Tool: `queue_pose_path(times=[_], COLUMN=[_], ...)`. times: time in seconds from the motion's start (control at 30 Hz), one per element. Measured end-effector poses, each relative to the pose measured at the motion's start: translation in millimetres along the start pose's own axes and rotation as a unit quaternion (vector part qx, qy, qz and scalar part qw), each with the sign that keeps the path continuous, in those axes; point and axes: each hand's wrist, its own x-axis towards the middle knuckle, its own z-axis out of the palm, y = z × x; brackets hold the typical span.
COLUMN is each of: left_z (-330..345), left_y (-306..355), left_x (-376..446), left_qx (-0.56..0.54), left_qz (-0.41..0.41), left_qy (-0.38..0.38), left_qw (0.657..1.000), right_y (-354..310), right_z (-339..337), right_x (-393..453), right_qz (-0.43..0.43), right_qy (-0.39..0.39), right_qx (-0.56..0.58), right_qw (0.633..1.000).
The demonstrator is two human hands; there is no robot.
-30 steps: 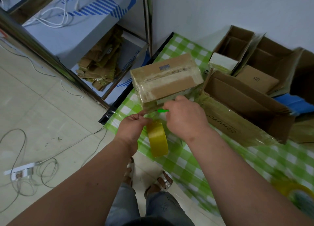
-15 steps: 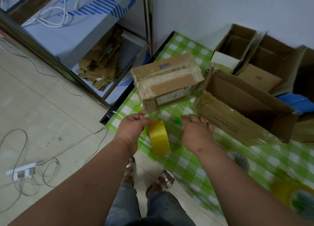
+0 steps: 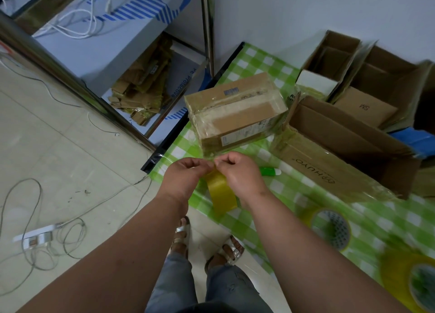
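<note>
Starting nearest the wearer, two sandalled feet [image 3: 230, 249] are seen on the tiled floor [image 3: 70, 159], just off the near edge of the table [image 3: 282, 195], which is covered in a green checked cloth.

Item 1: left hand [image 3: 186, 180]. Fingers are curled in, and thumb and forefinger are pressed together on the top of the tape roll [image 3: 221, 192].

Item 2: right hand [image 3: 240, 176]. Fingers are likewise curled, and the tape is pinched at the point where the fingertips of both hands meet.

Item 3: tape roll, yellow. It is held on edge between the two hands and hangs below them over the near edge of the table, close to its left corner.

Item 4: green marker-like object [image 3: 270, 171]. It is laid on the cloth just beyond the right hand.

Item 5: two spare tape rolls [image 3: 308, 215], blurred, along the near edge to the right.

Item 6: sealed cardboard box [image 3: 235, 110]. It is wrapped in clear tape and set just beyond the hands, by the left edge.

Item 7: open carton [image 3: 341, 147], placed to the right of the sealed box.

Item 8: further open boxes [image 3: 329, 60], ranged along the far edge against the wall.

Item 9: power strip [image 3: 33, 238] with loose cables, on the floor well to the left.
</note>
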Motion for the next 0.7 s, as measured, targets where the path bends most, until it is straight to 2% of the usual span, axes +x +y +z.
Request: queue_pose_path(times=[0.13, 0.33, 0.43, 0.5, 0.57, 0.7], left_z=[6.5, -5.9, -11.1, -8.6, -7.0, -10.9], left_y=[3.4, 6.1, 18.3, 25.6, 30.6, 33.1], left_x=[-1.3, 9.5, 9.8, 12.4, 13.7, 21.3], left_qx=[0.060, 0.185, 0.289, 0.330, 0.343, 0.380], left_qz=[0.048, 0.156, 0.340, 0.412, 0.417, 0.423], left_qy=[0.082, 0.151, 0.110, 0.049, 0.014, 0.044], left_qw=[0.994, 0.958, 0.888, 0.847, 0.842, 0.821], right_y=[-5.3, -5.5, -0.5, 0.1, -0.1, 1.5], right_z=[11.3, 7.0, 3.3, 4.9, 5.1, 3.5], right_x=[1.1, -0.1, -3.0, -5.0, -6.6, -8.2], right_qz=[-0.025, -0.035, -0.038, -0.045, -0.044, -0.059], right_qy=[-0.015, 0.026, 0.026, 0.019, 0.021, 0.037], right_qx=[-0.071, -0.084, -0.082, -0.088, -0.076, -0.075], right_qw=[0.997, 0.995, 0.996, 0.995, 0.996, 0.995])
